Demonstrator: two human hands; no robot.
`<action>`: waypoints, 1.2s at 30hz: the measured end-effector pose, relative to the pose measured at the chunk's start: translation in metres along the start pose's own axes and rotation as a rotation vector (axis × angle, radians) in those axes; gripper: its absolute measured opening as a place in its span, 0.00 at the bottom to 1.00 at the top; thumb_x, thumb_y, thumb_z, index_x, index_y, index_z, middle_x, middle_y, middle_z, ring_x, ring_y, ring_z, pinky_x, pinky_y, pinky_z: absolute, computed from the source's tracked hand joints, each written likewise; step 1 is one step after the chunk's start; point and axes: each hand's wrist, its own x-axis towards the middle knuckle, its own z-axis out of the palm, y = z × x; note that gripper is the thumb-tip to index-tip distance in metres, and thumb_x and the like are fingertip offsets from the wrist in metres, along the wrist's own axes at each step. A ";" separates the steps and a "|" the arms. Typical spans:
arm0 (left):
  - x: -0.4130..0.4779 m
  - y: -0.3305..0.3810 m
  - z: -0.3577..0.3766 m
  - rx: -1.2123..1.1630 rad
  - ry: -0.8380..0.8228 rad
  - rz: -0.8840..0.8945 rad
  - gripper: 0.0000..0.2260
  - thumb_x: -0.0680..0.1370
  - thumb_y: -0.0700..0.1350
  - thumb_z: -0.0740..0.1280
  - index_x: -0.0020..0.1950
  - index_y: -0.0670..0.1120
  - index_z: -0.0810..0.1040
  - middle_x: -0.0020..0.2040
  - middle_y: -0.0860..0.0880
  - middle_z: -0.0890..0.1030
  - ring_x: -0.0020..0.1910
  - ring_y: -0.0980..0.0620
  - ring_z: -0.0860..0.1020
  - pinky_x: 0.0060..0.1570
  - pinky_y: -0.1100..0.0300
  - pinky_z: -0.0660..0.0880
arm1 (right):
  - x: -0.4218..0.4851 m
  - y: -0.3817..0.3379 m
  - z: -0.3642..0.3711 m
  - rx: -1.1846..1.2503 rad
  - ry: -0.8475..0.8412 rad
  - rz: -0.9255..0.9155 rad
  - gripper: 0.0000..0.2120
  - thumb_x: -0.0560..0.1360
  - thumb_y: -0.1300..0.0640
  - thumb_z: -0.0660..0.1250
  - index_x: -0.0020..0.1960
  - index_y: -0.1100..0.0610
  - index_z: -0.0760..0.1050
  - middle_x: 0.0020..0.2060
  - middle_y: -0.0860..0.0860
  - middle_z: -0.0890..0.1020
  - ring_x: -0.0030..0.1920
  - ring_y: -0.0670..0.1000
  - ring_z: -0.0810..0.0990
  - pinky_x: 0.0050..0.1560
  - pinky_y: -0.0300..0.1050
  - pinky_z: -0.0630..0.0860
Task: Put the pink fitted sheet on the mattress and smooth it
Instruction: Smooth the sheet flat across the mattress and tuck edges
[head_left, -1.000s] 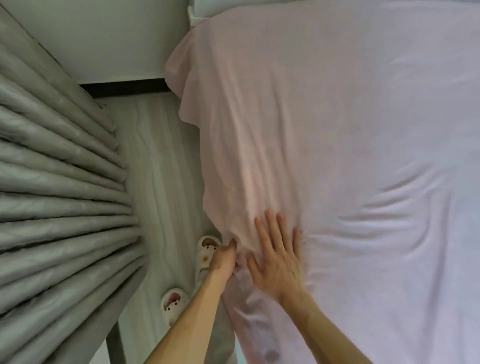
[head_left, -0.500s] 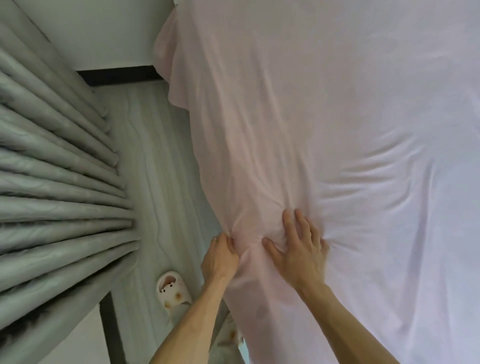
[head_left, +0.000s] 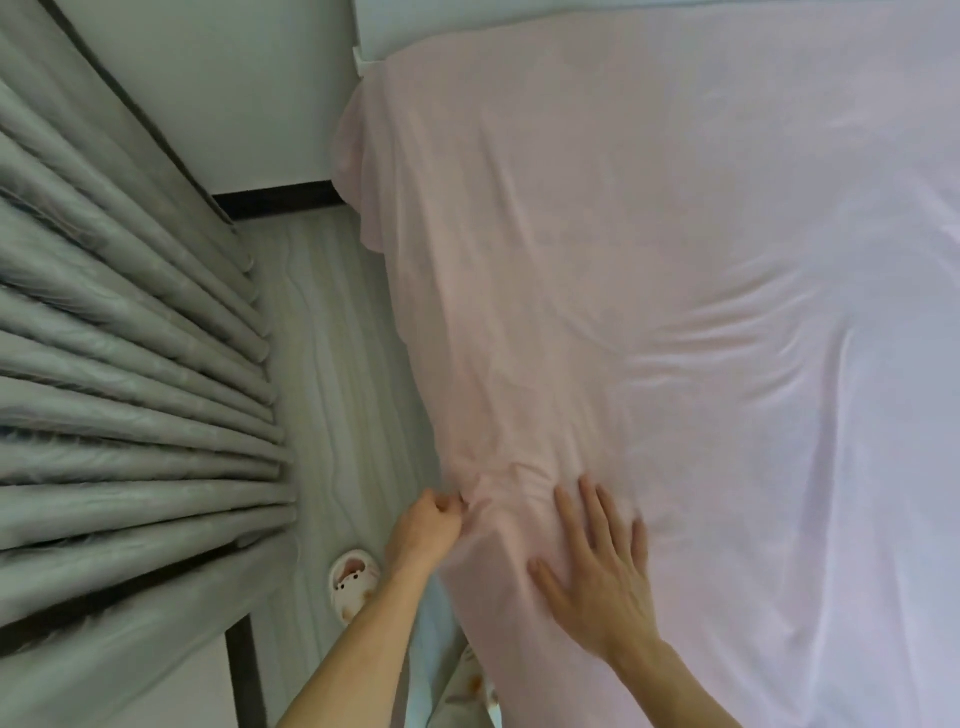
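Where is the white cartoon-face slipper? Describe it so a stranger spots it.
From the pleated grey curtain on the left, follow the pale striped floor toward the person. The white slipper with a cartoon face sits near the left hand; its mate is mostly hidden.

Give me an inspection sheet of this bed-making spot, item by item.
Surface: mattress hidden under the pink fitted sheet; creases fan out mid-bed.
Job's things: sheet's far-left corner bunched, not pulled flat.
Clutter: nothing seen.
Hands: left hand pinches the sheet's side edge; right hand lies flat on it, fingers spread.
Cables: nothing seen.
Surroundings: grey curtain at left, pale floor, white slipper beside the bed.
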 end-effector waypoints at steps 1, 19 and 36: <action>-0.009 -0.001 0.010 -0.036 -0.027 0.024 0.22 0.77 0.63 0.54 0.52 0.49 0.77 0.54 0.46 0.82 0.55 0.43 0.79 0.51 0.55 0.73 | -0.003 0.003 0.002 -0.001 0.006 -0.012 0.40 0.75 0.32 0.57 0.81 0.47 0.52 0.80 0.50 0.55 0.79 0.54 0.54 0.75 0.63 0.51; -0.109 -0.026 0.064 0.679 0.096 0.125 0.17 0.80 0.52 0.53 0.59 0.48 0.78 0.60 0.45 0.81 0.58 0.43 0.80 0.52 0.53 0.75 | -0.149 0.066 0.021 0.147 0.044 0.176 0.31 0.69 0.30 0.62 0.65 0.46 0.74 0.68 0.51 0.71 0.67 0.58 0.73 0.65 0.61 0.65; -0.069 0.054 0.080 0.851 0.192 0.572 0.29 0.80 0.67 0.43 0.77 0.62 0.34 0.77 0.57 0.30 0.78 0.42 0.37 0.76 0.40 0.49 | -0.116 0.091 0.047 0.172 -0.041 0.439 0.41 0.74 0.24 0.45 0.79 0.40 0.33 0.80 0.47 0.35 0.79 0.56 0.34 0.66 0.80 0.46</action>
